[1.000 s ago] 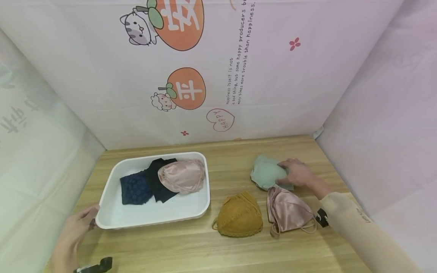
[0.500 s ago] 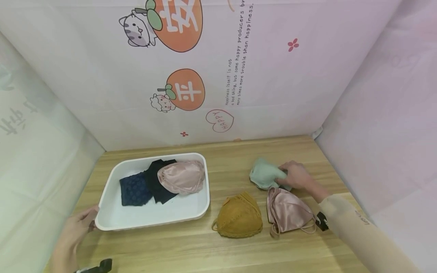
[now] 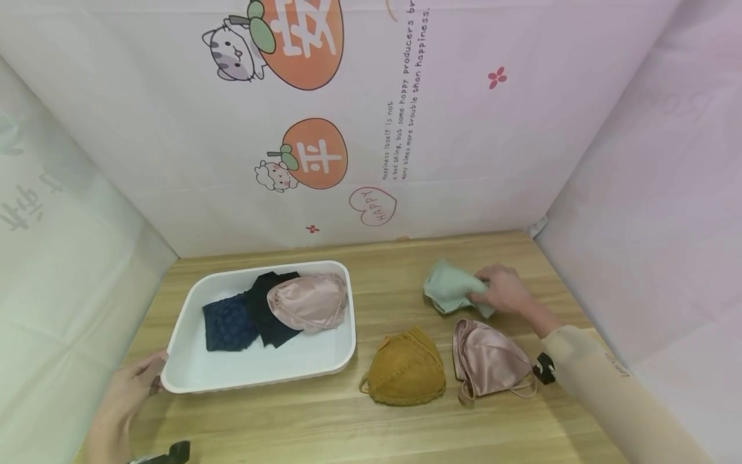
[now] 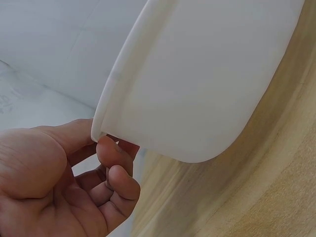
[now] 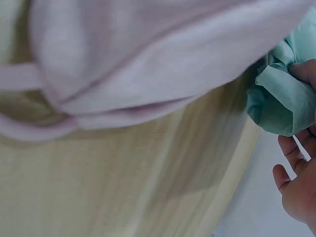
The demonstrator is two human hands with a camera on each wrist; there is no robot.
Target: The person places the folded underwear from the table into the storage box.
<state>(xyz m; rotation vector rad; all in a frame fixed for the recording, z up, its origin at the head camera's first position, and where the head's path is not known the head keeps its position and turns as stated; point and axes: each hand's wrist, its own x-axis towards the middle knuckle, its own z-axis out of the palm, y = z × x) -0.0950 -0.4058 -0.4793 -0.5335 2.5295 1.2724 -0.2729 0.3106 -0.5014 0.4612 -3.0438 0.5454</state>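
Observation:
My left hand (image 3: 132,385) pinches the rim of a white plastic bin (image 3: 261,376) at its near left corner; in the left wrist view the thumb lies over the rim and curled fingers (image 4: 118,185) are below. My right hand (image 3: 503,290) pinches the right side of a mint-green folded garment (image 3: 452,287), thumb and fingers on its edge. The right wrist view shows this green cloth (image 5: 289,98) bunched, part of the hand cut off by the frame. Just in front of it lies a folded pink satin bra (image 3: 489,357), and left of that a folded mustard bra (image 3: 408,367).
Inside the bin lie a dark blue folded garment (image 3: 230,323), a black one (image 3: 268,316) and a pale pink satin one (image 3: 310,301), overlapping toward its right end. White printed sheets (image 3: 452,161) wall in the wooden tabletop (image 3: 301,422) at the back and sides.
The right hand has closed its grip on the mint-green garment, which has bunched up and its right edge has lifted and shifted slightly. Left hand and bin stay in place.

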